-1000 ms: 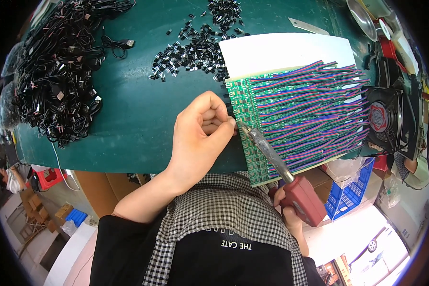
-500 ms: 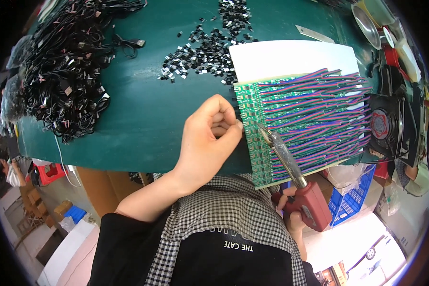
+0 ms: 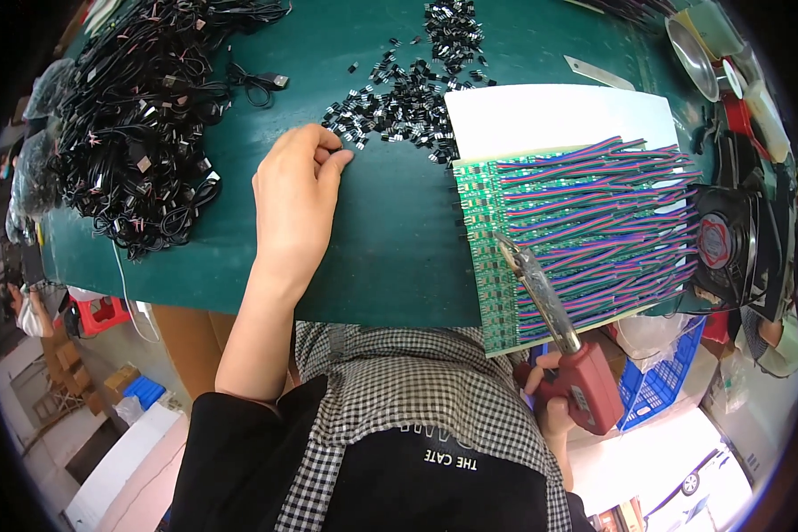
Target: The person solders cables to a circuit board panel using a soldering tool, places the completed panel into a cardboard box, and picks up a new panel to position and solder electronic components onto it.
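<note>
I see the left hand point(image 3: 294, 191) stretched out over the green mat point(image 3: 390, 257), its fingertips point(image 3: 335, 152) curled down onto the near edge of the scatter of small black parts point(image 3: 408, 84). Thumb and forefinger are pinched together there, but whether a part sits between them I cannot tell — it is too small to make out. The scatter runs from the fingertips toward one o'clock, thinning as it reaches the top of the mat.

At about five o'clock the right hand point(image 3: 551, 397) is clenched round the red grip of a soldering iron point(image 3: 569, 355). Its metal barrel points toward eleven o'clock, and the tip rests on the circuit board point(image 3: 481, 239), a long green strip lying at three o'clock from the left hand and well apart from it. Rows of striped wires point(image 3: 607, 226) (red, blue and green) fan off the board to the right, lying across a white sheet point(image 3: 550, 115).

At nine to eleven o'clock lies a big heap of black cables point(image 3: 137, 115), just beside the left hand's wrist side but not touching it. A small black fan point(image 3: 727, 253) stands at the right edge of the mat, against the wire ends — beyond it the picture bends and blurs.
</note>
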A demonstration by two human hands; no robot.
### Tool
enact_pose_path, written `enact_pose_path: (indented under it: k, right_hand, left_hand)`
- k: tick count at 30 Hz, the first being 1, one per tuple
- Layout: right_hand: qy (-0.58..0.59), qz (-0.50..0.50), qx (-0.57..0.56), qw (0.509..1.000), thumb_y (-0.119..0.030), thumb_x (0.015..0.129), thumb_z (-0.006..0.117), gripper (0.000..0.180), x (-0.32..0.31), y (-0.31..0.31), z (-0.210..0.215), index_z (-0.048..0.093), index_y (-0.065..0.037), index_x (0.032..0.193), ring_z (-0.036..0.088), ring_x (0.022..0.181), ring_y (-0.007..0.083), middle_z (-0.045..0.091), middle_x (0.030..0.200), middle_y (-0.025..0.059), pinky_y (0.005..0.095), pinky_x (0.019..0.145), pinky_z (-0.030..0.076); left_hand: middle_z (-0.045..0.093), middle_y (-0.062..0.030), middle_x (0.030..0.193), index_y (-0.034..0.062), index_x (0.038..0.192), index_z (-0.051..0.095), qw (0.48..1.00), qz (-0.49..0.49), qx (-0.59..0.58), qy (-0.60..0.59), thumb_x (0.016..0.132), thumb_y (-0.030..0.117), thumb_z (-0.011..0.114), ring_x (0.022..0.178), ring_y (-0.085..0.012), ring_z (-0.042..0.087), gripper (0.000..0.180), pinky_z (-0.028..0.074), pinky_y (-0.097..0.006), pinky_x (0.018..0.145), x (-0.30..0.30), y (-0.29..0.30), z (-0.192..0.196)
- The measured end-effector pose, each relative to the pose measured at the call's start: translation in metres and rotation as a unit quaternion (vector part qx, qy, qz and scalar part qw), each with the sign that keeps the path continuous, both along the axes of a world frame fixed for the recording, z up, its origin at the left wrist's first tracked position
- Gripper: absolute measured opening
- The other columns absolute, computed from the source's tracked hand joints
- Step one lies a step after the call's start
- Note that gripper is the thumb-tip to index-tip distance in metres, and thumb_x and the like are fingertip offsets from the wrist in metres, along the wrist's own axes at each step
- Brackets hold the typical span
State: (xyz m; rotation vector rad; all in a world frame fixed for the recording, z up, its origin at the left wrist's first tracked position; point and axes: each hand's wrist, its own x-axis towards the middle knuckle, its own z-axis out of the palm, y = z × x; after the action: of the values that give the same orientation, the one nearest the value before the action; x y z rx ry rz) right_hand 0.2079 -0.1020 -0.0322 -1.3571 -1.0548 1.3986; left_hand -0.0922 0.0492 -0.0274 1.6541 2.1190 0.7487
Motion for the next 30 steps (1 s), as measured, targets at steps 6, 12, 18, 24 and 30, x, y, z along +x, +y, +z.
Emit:
enact_pose_path:
  k: [6, 12, 18, 24, 30]
  right_hand:
    - [-0.001, -0.01, -0.003, 1.0, -0.058, 0.072, 0.064, 0.074, -0.002, 0.0, 0.003, 0.048, 0.006, 0.105, 0.05, 0.054, 0.015, 0.055, 0.095, 0.0109, 0.0257, 0.05, 0.036]
    - [0.056, -0.029, -0.028, 0.998, -0.048, 0.067, 0.075, 0.073, 0.002, -0.002, 0.003, 0.046, 0.005, 0.109, 0.058, 0.061, 0.0173, 0.062, 0.093, 0.0137, 0.0283, 0.057, 0.046]
    - [0.017, 0.002, 0.007, 1.0, -0.054, 0.072, 0.067, 0.072, 0.007, -0.005, -0.003, 0.047, 0.005, 0.109, 0.051, 0.054, 0.0172, 0.056, 0.098, 0.0136, 0.0262, 0.047, 0.038]
    - [0.022, -0.03, -0.006, 0.999, -0.041, 0.068, 0.075, 0.052, 0.002, 0.002, 0.005, 0.058, 0.002, 0.093, 0.058, 0.059, 0.0139, 0.063, 0.071, 0.0051, 0.0277, 0.06, 0.045]
    - [-0.076, -0.026, -0.03, 0.996, -0.024, 0.064, 0.069, 0.03, 0.004, -0.002, 0.002, 0.062, -0.003, 0.085, 0.057, 0.058, 0.0123, 0.059, 0.061, -0.0006, 0.0239, 0.057, 0.044]
  left_hand:
    - [0.058, -0.0077, 0.073, -0.0017, 0.087, 0.058, 0.984, -0.087, 0.094, 0.122, 0.08, 0.002, 0.06, 0.062, -0.0131, 0.055, 0.009, 0.045, -0.026, 0.058, -0.003, 0.002, -0.004]
    - [0.064, -0.0092, 0.078, -0.0052, 0.09, 0.061, 0.833, -0.053, -0.146, -0.531, 0.081, -0.001, 0.059, 0.064, -0.0129, 0.062, 0.01, 0.05, -0.023, 0.059, 0.026, -0.019, 0.01]
    - [0.064, -0.011, 0.079, -0.0048, 0.091, 0.058, 0.789, -0.055, -0.195, -0.58, 0.081, -0.003, 0.057, 0.067, -0.0151, 0.063, 0.01, 0.051, -0.022, 0.061, 0.053, -0.037, 0.021]
    - [0.063, -0.0101, 0.076, -0.002, 0.094, 0.048, 0.844, -0.081, -0.149, -0.509, 0.083, -0.005, 0.052, 0.064, -0.013, 0.062, 0.012, 0.05, -0.021, 0.059, 0.068, -0.04, 0.02]
    - [0.06, -0.0068, 0.073, 0.0012, 0.098, 0.039, 0.832, -0.045, -0.166, -0.527, 0.081, -0.005, 0.054, 0.064, -0.0087, 0.059, 0.023, 0.049, -0.022, 0.059, 0.073, -0.037, 0.017]
